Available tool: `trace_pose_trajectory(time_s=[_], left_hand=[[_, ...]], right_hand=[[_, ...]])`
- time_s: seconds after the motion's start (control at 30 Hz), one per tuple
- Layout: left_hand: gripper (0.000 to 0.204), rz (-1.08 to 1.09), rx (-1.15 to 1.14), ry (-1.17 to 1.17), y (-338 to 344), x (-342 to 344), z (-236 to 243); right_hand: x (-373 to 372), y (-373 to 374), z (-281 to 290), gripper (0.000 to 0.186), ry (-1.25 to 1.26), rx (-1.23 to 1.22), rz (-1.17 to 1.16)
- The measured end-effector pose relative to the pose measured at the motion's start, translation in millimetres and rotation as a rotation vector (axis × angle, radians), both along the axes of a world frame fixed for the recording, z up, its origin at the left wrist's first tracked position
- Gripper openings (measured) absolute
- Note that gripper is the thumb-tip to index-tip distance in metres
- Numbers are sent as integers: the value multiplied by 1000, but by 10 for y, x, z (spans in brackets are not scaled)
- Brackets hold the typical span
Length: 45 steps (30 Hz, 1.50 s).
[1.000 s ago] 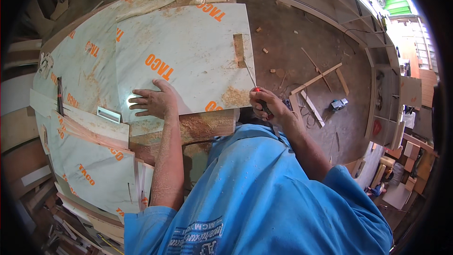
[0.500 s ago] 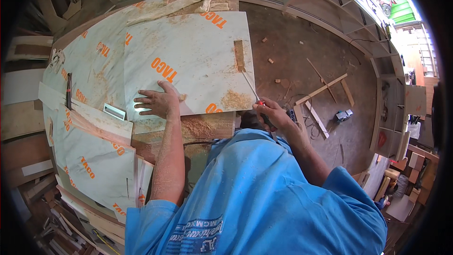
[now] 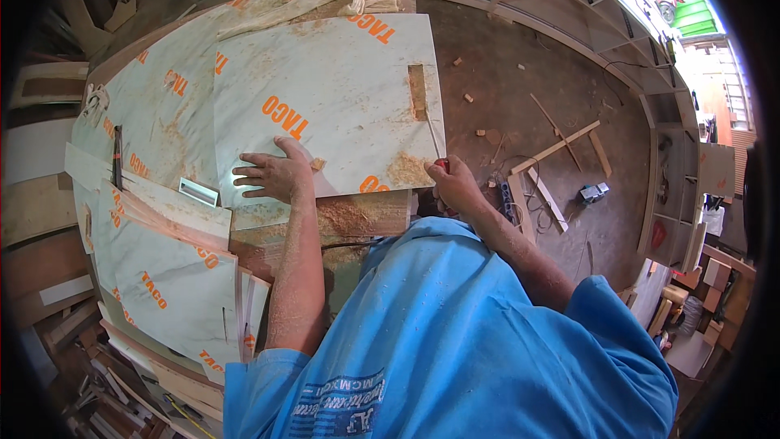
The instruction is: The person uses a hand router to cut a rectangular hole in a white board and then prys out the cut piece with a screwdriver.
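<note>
A white marble-patterned board [image 3: 357, 114] with orange printing lies in front of me, dusted with sawdust. Near its right edge is a narrow rectangular slot [image 3: 417, 91] showing bare brown wood. My right hand [image 3: 457, 185] is wrapped round the red handle of a screwdriver [image 3: 435, 134]; its thin shaft reaches up to the slot's lower end. My left hand [image 3: 275, 172] lies with fingers spread on the board's lower left part. A small wood chip [image 3: 318, 164] sits beside the left thumb. A heap of sawdust [image 3: 409, 169] lies below the slot.
A pale cloth strip [image 3: 301, 12] lies along the far edge. A metal plate with a rectangular frame [image 3: 197, 192] and a dark pencil-like tool [image 3: 118, 158] rest at left. Wood strips [image 3: 556, 149], offcuts and a blue-grey tool [image 3: 593, 193] are on the floor at right.
My right hand has turned and shifted slightly up and left, covering more of the screwdriver's handle. The shaft now stands steeper at the slot. My left hand stays spread on the board.
</note>
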<state>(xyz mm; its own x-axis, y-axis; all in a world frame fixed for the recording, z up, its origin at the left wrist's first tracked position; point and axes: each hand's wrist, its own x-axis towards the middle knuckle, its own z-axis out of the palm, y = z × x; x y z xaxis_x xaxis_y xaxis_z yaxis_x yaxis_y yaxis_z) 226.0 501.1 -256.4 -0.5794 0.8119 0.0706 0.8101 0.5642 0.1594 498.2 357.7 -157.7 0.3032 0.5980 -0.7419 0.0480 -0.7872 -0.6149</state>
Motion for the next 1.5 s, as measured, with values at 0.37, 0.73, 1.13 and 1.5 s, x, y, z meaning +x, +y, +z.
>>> trace_pose_trajectory(time_s=[0.37,0.73,1.13,1.5], left_hand=[[96,0,-33,12,-9,1,86],[96,16,-25,16,13,-19,75],[94,15,-6,20,-33,95,74],[68,-357,353,-122,-808,144,-64]], right_hand=[[496,-125,38,19,737,67,-102],[424,-125,62,20,755,238,5],[909,182,-7,25,46,635,-453],[333,230,-11,34,16,482,198]])
